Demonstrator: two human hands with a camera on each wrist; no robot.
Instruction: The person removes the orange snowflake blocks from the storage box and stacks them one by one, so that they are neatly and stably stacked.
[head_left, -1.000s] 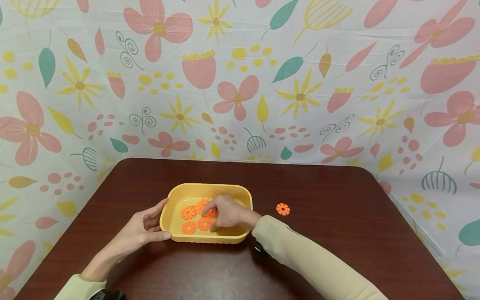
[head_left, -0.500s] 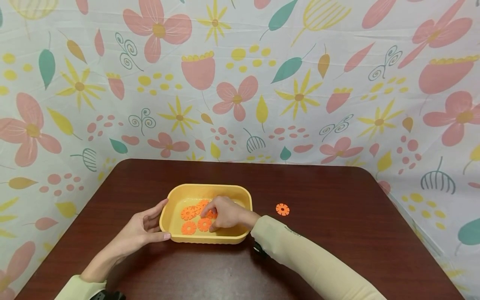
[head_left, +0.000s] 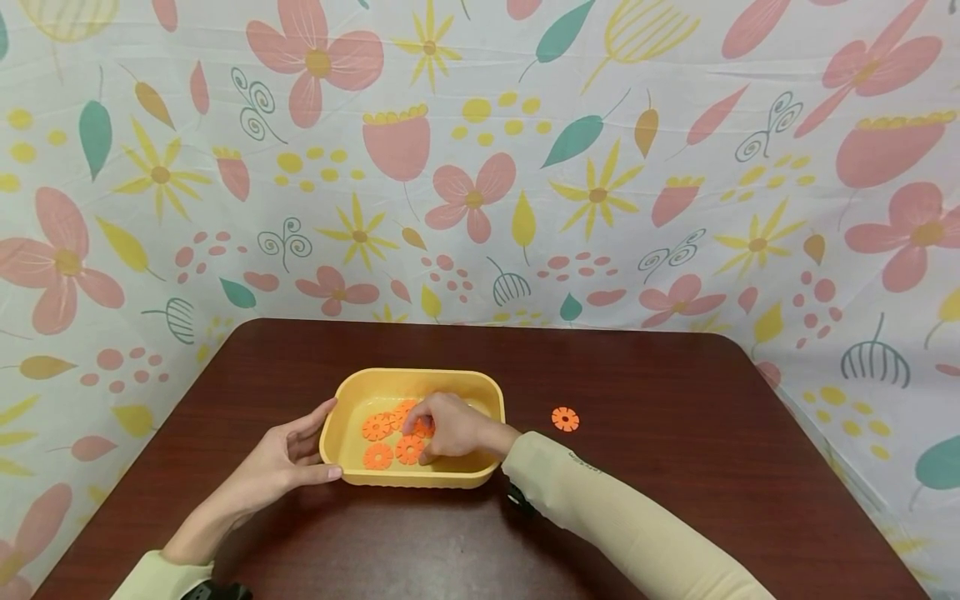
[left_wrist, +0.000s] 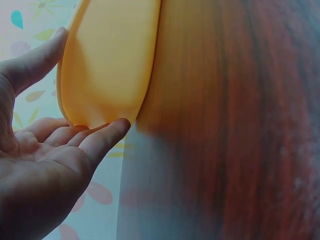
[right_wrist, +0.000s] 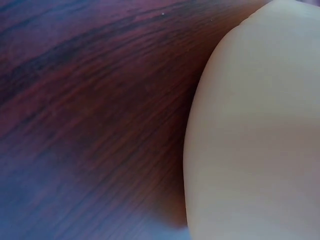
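Observation:
A yellow plastic bin [head_left: 420,479] sits on the dark table with several orange notched flower discs [head_left: 378,456] lying in it. At its left end, my left hand [head_left: 273,458] grips the bin, thumb at the near corner and fingers along the outer wall. The left wrist view shows the same left hand [left_wrist: 55,155] with thumb and fingertips against the bin's wall [left_wrist: 107,65]. My right hand [head_left: 457,425] reaches in over the right side, fingers bent down among the discs. Its thumb and index fingertips stand apart; I cannot tell whether they hold a disc.
One orange flower disc [head_left: 566,419] lies alone on the table [head_left: 660,467], right of the bin. A floral cloth [head_left: 480,200] hangs behind the table. The right wrist view holds only a pale sleeve [right_wrist: 255,130] and the wood tabletop [right_wrist: 95,120].

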